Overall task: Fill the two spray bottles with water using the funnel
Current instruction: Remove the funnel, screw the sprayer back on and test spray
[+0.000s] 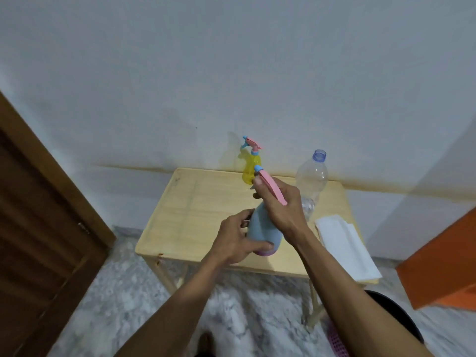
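A light blue spray bottle [262, 229] with a purple base is held tilted just above the small wooden table [185, 210]. My left hand [235, 240] grips its lower body. My right hand [279, 202] is wrapped around its pink spray head [273, 188], whose blue nozzle points up and away from me. A yellow spray bottle [251, 171] with a pink and blue head stands upright at the table's far edge. A clear plastic water bottle [311, 181] stands uncapped to the right, with little water at its bottom. No funnel is visible.
A folded white cloth [342, 243] lies on the table's right side, overhanging the front edge. A brown wooden door [38, 228] is on the left, an orange object [443, 266] on the right, a dark bin with a pink basket [401, 328] below. The wall is right behind the table.
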A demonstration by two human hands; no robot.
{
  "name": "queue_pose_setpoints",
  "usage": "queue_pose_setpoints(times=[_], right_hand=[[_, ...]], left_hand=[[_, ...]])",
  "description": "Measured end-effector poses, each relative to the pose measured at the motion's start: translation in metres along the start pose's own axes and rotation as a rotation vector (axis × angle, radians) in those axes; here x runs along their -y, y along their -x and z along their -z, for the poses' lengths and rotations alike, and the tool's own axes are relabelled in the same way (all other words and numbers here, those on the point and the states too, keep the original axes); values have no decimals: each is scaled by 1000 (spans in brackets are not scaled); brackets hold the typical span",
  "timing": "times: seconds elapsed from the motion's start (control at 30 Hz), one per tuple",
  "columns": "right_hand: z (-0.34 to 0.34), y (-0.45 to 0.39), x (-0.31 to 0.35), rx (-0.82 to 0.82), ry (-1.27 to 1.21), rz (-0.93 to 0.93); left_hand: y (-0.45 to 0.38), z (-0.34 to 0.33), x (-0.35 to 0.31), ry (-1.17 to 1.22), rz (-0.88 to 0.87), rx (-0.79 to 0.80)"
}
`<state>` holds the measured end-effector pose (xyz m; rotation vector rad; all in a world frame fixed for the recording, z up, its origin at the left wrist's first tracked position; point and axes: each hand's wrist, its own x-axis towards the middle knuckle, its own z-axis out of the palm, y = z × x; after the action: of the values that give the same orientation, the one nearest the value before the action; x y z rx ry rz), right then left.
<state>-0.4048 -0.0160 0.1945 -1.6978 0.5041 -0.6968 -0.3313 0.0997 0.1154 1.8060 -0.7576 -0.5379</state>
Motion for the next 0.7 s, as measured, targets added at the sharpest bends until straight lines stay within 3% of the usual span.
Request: queue_pose_setpoints(times=[0.13, 0.3, 0.7], right_hand=[[-23, -17, -17, 93, 16, 16], [-52, -51, -51, 22, 130, 37], [-137, -213, -84, 8, 208, 17]], left_hand=[[-12, 18, 19, 37, 33, -142], [-49, 41, 37, 40, 37, -279], [-207, 110, 87, -18, 28, -305]])
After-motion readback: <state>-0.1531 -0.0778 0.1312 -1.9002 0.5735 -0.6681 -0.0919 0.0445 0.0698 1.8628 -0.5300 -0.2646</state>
